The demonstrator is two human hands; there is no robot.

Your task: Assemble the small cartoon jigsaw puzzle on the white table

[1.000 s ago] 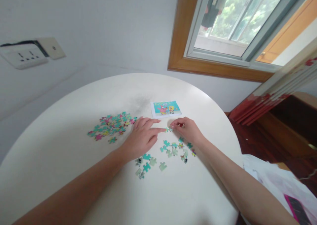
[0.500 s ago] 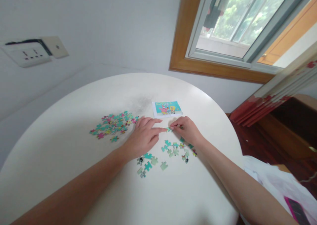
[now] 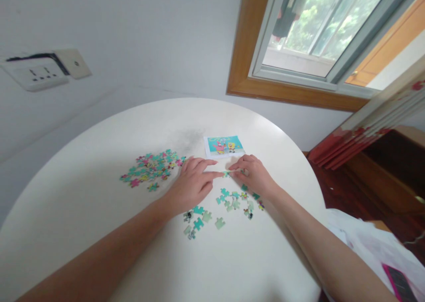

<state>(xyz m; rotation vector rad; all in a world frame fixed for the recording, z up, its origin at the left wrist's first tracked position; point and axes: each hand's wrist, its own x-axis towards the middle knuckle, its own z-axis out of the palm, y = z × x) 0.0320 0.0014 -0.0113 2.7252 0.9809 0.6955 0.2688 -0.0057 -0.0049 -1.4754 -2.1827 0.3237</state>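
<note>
With its fingers stretched out, my left hand [image 3: 192, 184] rests on the white round table [image 3: 159, 262]. Its index fingertip touches a small teal jigsaw piece [image 3: 226, 174]. My right hand [image 3: 255, 176] comes at that piece from the other side, thumb and fingers drawn together at its right edge. Part of a teal piece shows beneath the right fingers; how the pieces join there is hidden. Just beyond both hands lies a picture card [image 3: 225, 147] with a pink starfish and a yellow cartoon figure.
A heap of mixed jigsaw pieces [image 3: 156, 167] spreads left of my left hand. Several loose pieces [image 3: 219, 223] lie nearer to me, between my forearms. The wall and a wood-framed window [image 3: 285, 96] stand behind the table. A pink-edged phone [image 3: 398, 282] rests on white cloth at lower right.
My right hand has shifted slightly, its fingers now lower and flatter by the piece. My left hand and the scattered pieces stay where they were.
</note>
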